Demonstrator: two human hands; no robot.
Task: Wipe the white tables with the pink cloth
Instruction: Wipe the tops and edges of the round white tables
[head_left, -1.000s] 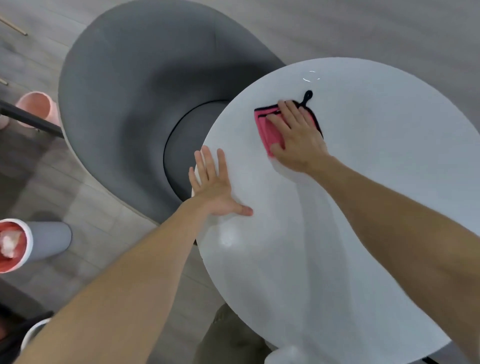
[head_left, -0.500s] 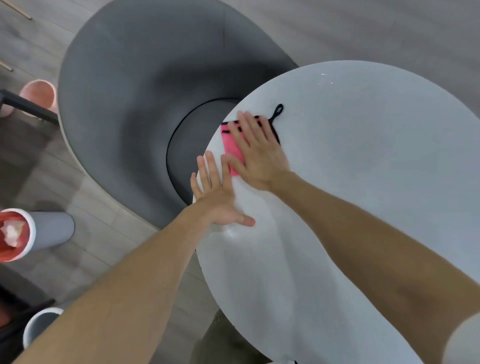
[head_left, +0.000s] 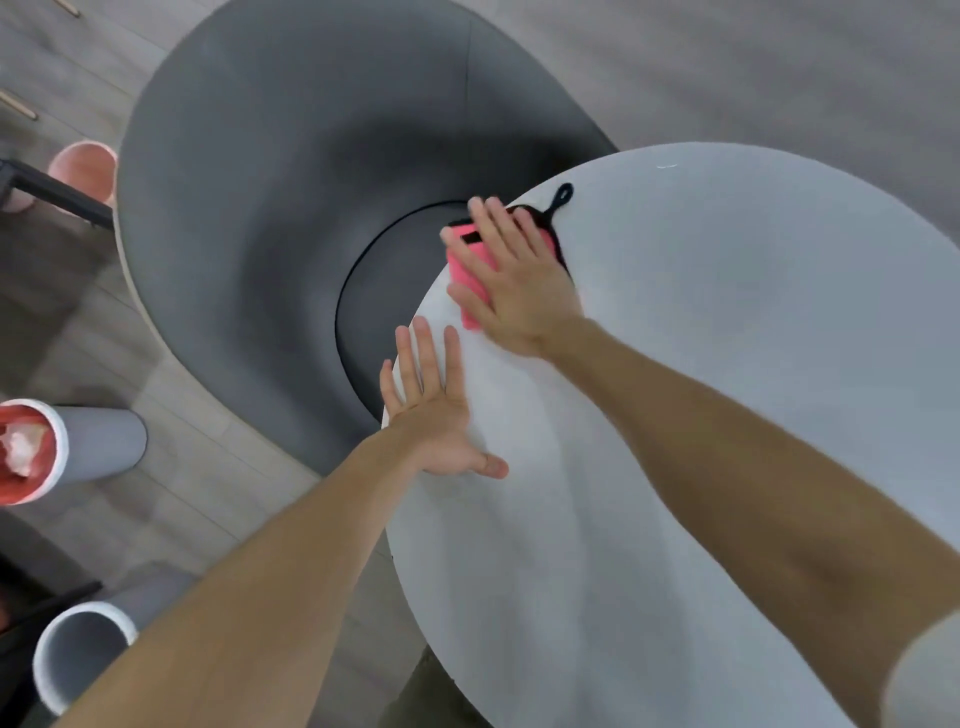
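Fingers (head_left: 498, 228) of the right hand (head_left: 519, 296) straight and a little apart, pressed flat on the pink cloth (head_left: 465, 265), curled round nothing. Head view, the only one: shows a single white table (head_left: 727, 389), round, with the cloth at its left rim, on the side facing the grey chair (head_left: 260, 208). Looks like mid-wipe, with the stroke at the very edge of the top. No streak, smear or crumb visible anywhere on the table, so no telling which part is already wiped and which is left; probably a fair share of the top to the right of the cloth yet to cover, though that is a guess. Speaks of tables in the task, yet shows just this one, so likely more to do beyond it. Left hand (head_left: 431, 421) flat on the same rim, just nearer than the cloth, fingers (head_left: 423, 358) straight and close together, thumb out to the side, holding nothing, seemingly bracing. As for the cloth: bright pink, folded into a small flat pad, black along its far and right edges, a black loop (head_left: 563, 195) poking out beyond the fingertips onto the table; mostly hidden under the palm, its left corner seemingly just over the rim. Thin and limp by the look, apt to slide easily on the smooth top.
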